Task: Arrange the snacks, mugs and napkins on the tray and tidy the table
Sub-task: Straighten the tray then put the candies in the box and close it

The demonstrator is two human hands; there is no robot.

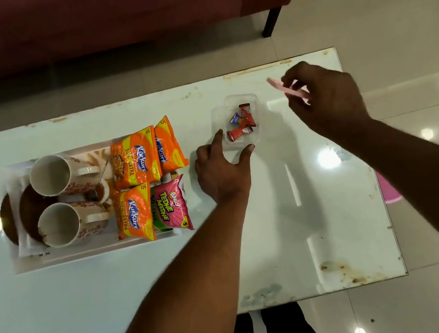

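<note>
I judge the step in hand to be the last stray bits, since the white rectangular tray [87, 256] at the left of the white glass-topped surface [146, 290] already carries the two white mugs with red flower print [51, 176], three orange snack packets [135, 159] and one pink snack packet [173, 202]. White napkins seem to lie under the mugs, though I cannot tell that for sure. My left hand [222, 170] rests on the surface with forefinger and thumb spread against the near left corner of the small clear plastic container [238, 98], which holds little red wrapped sweets [240, 132] and stands well apart from the tray. My right hand [327, 101] pinches a thin flat pink strip [282, 87] above the far right end; what the strip is, I cannot tell. To do this well, I would keep the left hand bracing the light container so it does not skate on the glass, bring the strip low over its opening before I let go, and then slide the container beside the packets rather than lift it tilted.
</note>
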